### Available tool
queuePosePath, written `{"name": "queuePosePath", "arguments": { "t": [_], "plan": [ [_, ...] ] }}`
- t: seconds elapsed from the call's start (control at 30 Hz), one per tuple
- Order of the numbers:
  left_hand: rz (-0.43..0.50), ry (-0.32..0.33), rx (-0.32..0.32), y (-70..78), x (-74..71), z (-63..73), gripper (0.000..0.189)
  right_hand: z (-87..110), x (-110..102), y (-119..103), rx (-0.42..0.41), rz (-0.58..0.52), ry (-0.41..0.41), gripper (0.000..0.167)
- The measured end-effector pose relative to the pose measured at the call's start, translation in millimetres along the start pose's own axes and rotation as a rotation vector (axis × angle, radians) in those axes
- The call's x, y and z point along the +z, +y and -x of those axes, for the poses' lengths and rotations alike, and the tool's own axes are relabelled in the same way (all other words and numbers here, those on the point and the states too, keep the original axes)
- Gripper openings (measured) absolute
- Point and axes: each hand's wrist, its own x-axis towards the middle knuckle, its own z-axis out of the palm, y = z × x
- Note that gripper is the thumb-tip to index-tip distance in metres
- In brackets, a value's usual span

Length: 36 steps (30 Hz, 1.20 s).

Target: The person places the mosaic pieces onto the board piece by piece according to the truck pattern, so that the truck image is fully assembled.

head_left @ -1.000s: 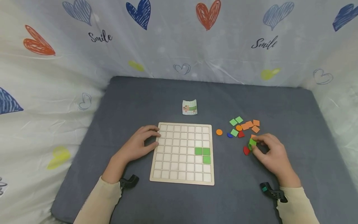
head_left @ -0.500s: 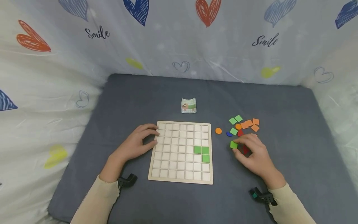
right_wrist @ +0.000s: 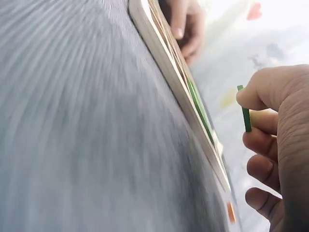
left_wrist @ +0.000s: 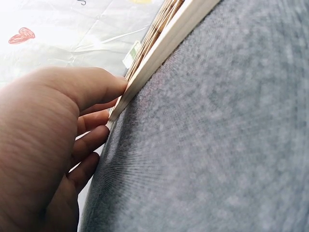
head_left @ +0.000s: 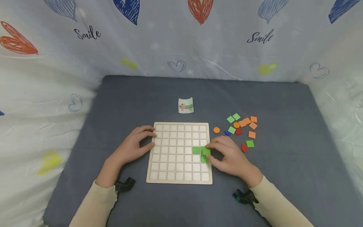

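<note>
A light wooden grid board (head_left: 171, 157) lies flat on the table, with several green square tiles (head_left: 196, 150) in cells at its right side. My right hand (head_left: 231, 156) pinches another green square tile (head_left: 206, 151) between thumb and index finger over that side. In the right wrist view, this tile (right_wrist: 245, 113) stands apart from the board (right_wrist: 174, 79), raised above it. One seated tile is partly covered by the held one. My left hand (head_left: 133, 143) rests against the board's left edge, its thumb and fingertips touching the rim (left_wrist: 159, 55) in the left wrist view.
Right of the board lie loose pieces: green squares (head_left: 231, 130), orange squares (head_left: 251, 135), orange discs (head_left: 216, 130), a blue piece (head_left: 227, 133) and red pieces (head_left: 244, 147). A small printed pattern card (head_left: 186, 105) lies behind the board. A white printed curtain (head_left: 218, 44) encloses the table.
My right hand has carried the green tile left from the loose pieces to over the board's right side. My left hand stays at the board's edge. The head view has shifted slightly.
</note>
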Motion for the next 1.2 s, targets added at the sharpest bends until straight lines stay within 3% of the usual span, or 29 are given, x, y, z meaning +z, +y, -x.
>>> {"name": "queuePosePath", "arguments": {
  "t": [0.2, 0.33, 0.83, 1.2],
  "plan": [
    [0.002, 0.002, 0.003, 0.7, -2.2, -0.8, 0.032, -17.9, 17, -10, -0.074, 0.018, -0.07, 0.024],
    [-0.003, 0.007, 0.005, 1.8, -2.9, -1.1, 0.032, -23.2, 23, -13, -0.097, 0.024, -0.074, 0.022],
    [0.006, 0.002, 0.004, 4.1, -0.7, -3.0, 0.033, -15.7, 26, -6, -0.189, 0.032, -0.072, 0.019],
    [-0.011, 0.005, -0.005, 4.7, -1.2, 1.2, 0.032, -14.1, 31, -4, -0.168, -0.004, -0.097, 0.02]
  ]
}}
